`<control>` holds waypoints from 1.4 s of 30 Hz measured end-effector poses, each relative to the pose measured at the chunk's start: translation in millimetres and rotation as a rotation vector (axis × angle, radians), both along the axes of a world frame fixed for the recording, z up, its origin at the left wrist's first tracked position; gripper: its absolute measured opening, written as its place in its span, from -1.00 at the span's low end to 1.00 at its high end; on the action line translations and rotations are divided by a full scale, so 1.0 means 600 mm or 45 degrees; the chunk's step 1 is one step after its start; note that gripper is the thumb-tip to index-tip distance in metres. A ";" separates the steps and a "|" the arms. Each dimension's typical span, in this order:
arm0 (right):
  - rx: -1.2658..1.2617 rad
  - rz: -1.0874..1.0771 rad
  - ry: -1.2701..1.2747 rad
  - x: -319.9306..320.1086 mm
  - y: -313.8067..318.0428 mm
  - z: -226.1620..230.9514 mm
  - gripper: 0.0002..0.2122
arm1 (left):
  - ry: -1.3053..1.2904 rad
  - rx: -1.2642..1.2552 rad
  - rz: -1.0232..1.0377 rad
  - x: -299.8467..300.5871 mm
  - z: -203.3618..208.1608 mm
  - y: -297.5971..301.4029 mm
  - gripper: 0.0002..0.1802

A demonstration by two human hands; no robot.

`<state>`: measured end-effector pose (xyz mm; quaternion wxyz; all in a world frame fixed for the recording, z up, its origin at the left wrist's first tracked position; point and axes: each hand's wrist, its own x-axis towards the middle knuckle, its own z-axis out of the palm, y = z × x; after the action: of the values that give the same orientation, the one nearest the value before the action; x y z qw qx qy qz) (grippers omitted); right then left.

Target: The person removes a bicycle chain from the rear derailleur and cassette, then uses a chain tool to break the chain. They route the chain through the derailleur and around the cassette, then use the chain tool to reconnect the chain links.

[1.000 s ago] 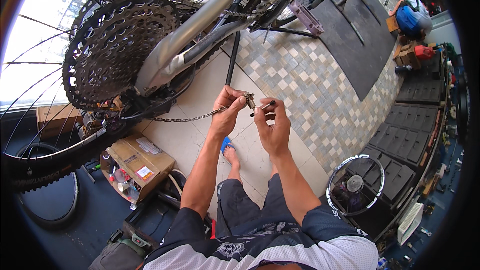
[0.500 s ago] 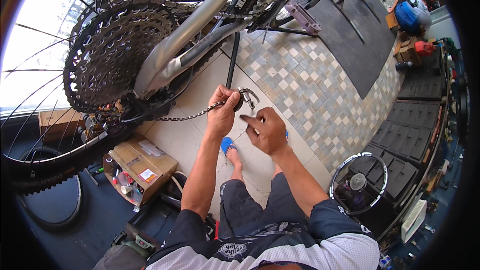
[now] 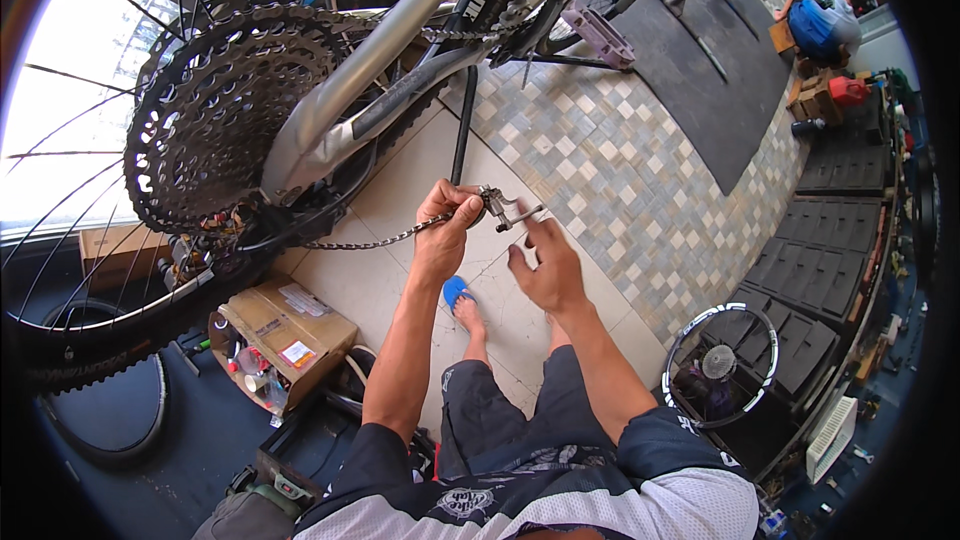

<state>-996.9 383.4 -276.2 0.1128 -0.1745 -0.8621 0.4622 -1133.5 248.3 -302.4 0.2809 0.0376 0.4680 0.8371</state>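
My left hand (image 3: 446, 225) is closed around a small silver chain tool (image 3: 494, 205) and the end of a bicycle chain (image 3: 385, 233). From my fist the chain sags left toward the rear wheel. The tool's thin handle sticks out to the right. My right hand (image 3: 552, 272) is just right of the tool, its thumb and index finger apart. The blurred index fingertip is at the handle and seems to touch it. Above left stands the bicycle's large dark cassette (image 3: 215, 115), beside the silver frame tube (image 3: 345, 90).
An open cardboard box (image 3: 290, 335) of small items lies on the floor at left. A loose wheel rim (image 3: 722, 365) leans by dark drawers (image 3: 790, 285) at right. A black hose-like tube (image 3: 466, 125) hangs beyond my hands. A person in blue (image 3: 822, 30) crouches at far right.
My right hand has moved up to the tool's handle, its fingers spreading from a near pinch. The handle has turned and now points right. My left hand keeps its grip.
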 end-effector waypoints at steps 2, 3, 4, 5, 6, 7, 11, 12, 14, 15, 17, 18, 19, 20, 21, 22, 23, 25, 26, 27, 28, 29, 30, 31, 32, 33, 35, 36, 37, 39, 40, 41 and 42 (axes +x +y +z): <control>-0.151 -0.096 0.010 -0.017 0.007 0.056 -0.42 | 0.002 -0.028 0.008 -0.001 0.003 -0.009 -0.78; -0.207 -0.036 0.086 -0.019 0.002 0.078 -0.41 | -0.006 -0.022 0.002 -0.002 -0.001 -0.007 -0.78; -0.158 0.094 0.102 -0.012 -0.001 0.073 -0.40 | -0.014 -0.016 -0.003 -0.002 -0.004 -0.007 -0.79; -0.110 0.224 0.119 -0.003 -0.006 0.061 -0.39 | -0.021 -0.012 0.009 0.001 -0.006 -0.008 -0.79; -0.057 0.350 0.137 0.003 -0.006 0.048 -0.39 | -0.026 -0.004 0.017 0.002 -0.005 -0.006 -0.79; -0.100 0.338 0.122 0.002 -0.002 0.034 -0.37 | -0.030 0.002 0.025 0.003 -0.004 -0.004 -0.79; -0.268 -0.097 -0.061 -0.006 0.019 0.038 -0.37 | 0.019 -0.012 0.020 0.007 0.007 -0.002 -0.80; -0.292 -0.016 0.013 -0.007 0.015 0.053 -0.36 | -0.003 0.000 0.017 0.007 0.002 -0.006 -0.80; -0.339 0.145 0.162 -0.009 0.002 0.069 -0.36 | -0.046 0.022 0.012 0.006 -0.007 -0.014 -0.80; -0.268 0.323 0.172 -0.003 0.000 0.066 -0.35 | -0.049 0.023 0.019 0.006 -0.009 -0.012 -0.80; -0.147 0.316 0.156 0.009 -0.006 0.025 -0.37 | -0.054 0.030 0.028 0.007 -0.007 -0.005 -0.80; -0.076 0.259 0.068 0.003 -0.006 0.032 -0.39 | -0.055 0.019 0.031 0.006 -0.003 -0.005 -0.80; -0.178 0.129 -0.002 0.001 -0.005 0.040 -0.41 | -0.056 0.008 0.035 0.006 0.001 -0.004 -0.80; -0.280 -0.001 -0.074 0.000 -0.001 0.053 -0.43 | -0.058 -0.003 0.038 0.005 0.005 -0.004 -0.81; -0.383 -0.134 -0.149 -0.002 0.000 0.070 -0.45 | -0.049 -0.001 0.038 0.005 0.004 -0.006 -0.81; -0.339 -0.029 -0.021 -0.004 -0.006 0.074 -0.46 | -0.040 0.001 0.038 0.004 0.002 -0.007 -0.81; -0.294 0.077 0.106 -0.008 -0.014 0.078 -0.46 | -0.031 0.003 0.038 0.004 0.001 -0.010 -0.81; -0.096 0.334 0.260 -0.003 -0.012 0.058 -0.41 | -0.048 0.025 0.046 0.004 0.004 -0.007 -0.80; -0.065 0.238 0.163 0.002 -0.009 0.043 -0.40 | -0.056 0.035 0.051 0.004 0.005 -0.006 -0.80; -0.037 0.148 0.070 -0.001 -0.008 0.041 -0.40 | -0.055 0.023 0.051 0.003 0.006 -0.006 -0.80; -0.010 0.057 -0.024 -0.003 -0.008 0.040 -0.39 | -0.055 0.011 0.052 0.002 0.008 -0.006 -0.80; -0.095 -0.086 -0.046 -0.002 -0.003 0.042 -0.42 | -0.054 -0.001 0.052 0.001 0.009 -0.006 -0.80; -0.167 -0.038 0.026 -0.007 -0.006 0.061 -0.43 | -0.033 -0.002 0.054 0.000 0.007 -0.012 -0.80; -0.234 0.005 0.095 -0.010 -0.010 0.081 -0.43 | -0.014 0.002 0.051 -0.002 0.002 -0.014 -0.79; -0.302 0.047 0.165 -0.011 -0.013 0.090 -0.44 | 0.004 0.006 0.047 -0.002 -0.003 -0.017 -0.78; -0.103 0.268 0.219 -0.007 -0.008 0.078 -0.44 | 0.002 0.008 0.048 -0.001 -0.004 -0.016 -0.78; 0.039 0.177 0.212 0.004 -0.002 0.024 -0.44 | -0.001 0.020 0.042 -0.001 -0.003 -0.007 -0.78; 0.102 0.139 0.211 0.006 -0.003 0.006 -0.44 | 0.005 0.010 0.035 -0.001 -0.002 -0.007 -0.78; -0.076 0.004 -0.211 0.002 -0.002 0.036 -0.43 | 0.012 -0.006 0.037 0.000 0.000 -0.010 -0.78; -0.301 0.009 -0.089 -0.007 -0.002 0.085 -0.47 | 0.005 -0.008 0.039 0.002 0.001 -0.012 -0.78; -0.410 0.006 -0.030 -0.010 -0.004 0.095 -0.48 | -0.008 0.004 0.039 0.003 0.001 -0.011 -0.78; -0.324 0.198 0.180 -0.012 -0.009 0.089 -0.45 | -0.021 0.016 0.041 0.004 0.001 -0.011 -0.78; -0.269 0.236 0.149 -0.006 -0.010 0.067 -0.44 | -0.008 0.015 0.044 0.005 0.001 -0.008 -0.78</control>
<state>-1000.8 377.7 -236.2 0.1009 -0.0779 -0.8131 0.5681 -1130.7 243.8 -301.8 0.2675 0.0285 0.4628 0.8447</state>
